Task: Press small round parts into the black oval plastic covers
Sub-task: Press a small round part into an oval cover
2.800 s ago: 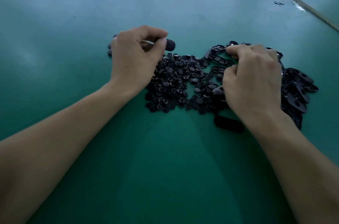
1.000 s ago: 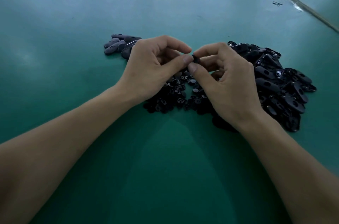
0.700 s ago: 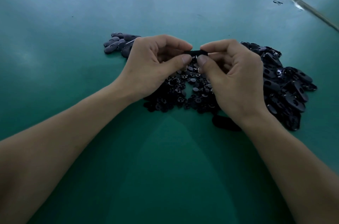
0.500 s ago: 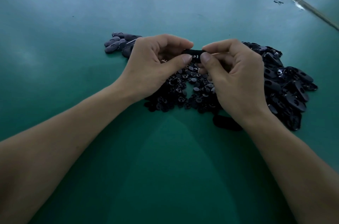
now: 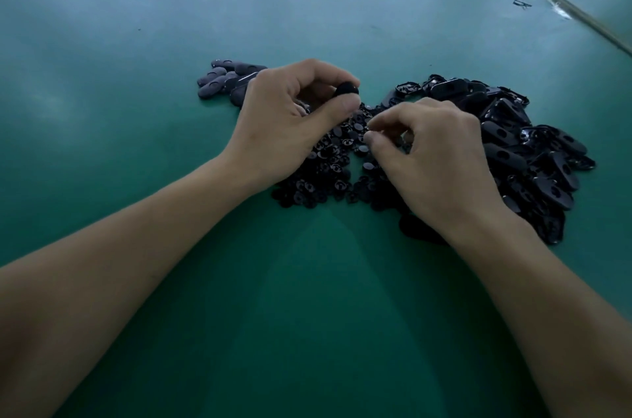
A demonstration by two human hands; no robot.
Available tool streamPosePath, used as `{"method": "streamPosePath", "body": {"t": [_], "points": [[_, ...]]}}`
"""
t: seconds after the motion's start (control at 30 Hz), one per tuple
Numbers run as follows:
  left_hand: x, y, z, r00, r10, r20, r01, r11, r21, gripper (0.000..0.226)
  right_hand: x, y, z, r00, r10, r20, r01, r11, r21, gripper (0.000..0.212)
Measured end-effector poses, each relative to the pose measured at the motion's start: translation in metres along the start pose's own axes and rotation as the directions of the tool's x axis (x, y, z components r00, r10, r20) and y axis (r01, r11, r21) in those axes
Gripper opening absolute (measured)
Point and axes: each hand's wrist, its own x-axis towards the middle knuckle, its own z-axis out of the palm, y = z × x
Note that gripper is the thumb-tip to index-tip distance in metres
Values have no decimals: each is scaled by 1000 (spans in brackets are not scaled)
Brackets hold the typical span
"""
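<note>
The left hand (image 5: pixel 284 123) pinches a black oval plastic cover (image 5: pixel 347 89), just above the heap of small round black parts (image 5: pixel 328 161) beneath both hands. The right hand (image 5: pixel 441 157) brings thumb and forefinger nearly together over that heap; whether it holds a part is unclear. Take one part, square it to the cover's hole, and press evenly.

Oval cover (image 5: pixel 347 89) held over heaped round parts (image 5: pixel 328 161)
</note>
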Motion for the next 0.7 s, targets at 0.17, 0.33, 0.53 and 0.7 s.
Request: {"method": "streamPosePath", "body": {"t": [0.17, 0.33, 0.53, 0.7], "points": [[2, 0, -1, 998, -52, -46, 51, 998, -40, 13, -3, -7, 1, 992, 58, 115, -41, 989, -139, 24], [1, -1, -2, 998, -54, -36, 52, 997, -63, 17, -4, -10, 3, 989, 67, 134, -46, 987, -157, 18], [2, -5, -3, 994, -97, -53, 91, 990, -108, 20, -1, -9, 4, 997, 37, 63, -37, 999, -12, 4], [2, -5, -2, 992, -107, -66, 97, 985, -141, 13, 1, -9, 2, 997, 24, -78, -14, 993, 120, 3]]}}
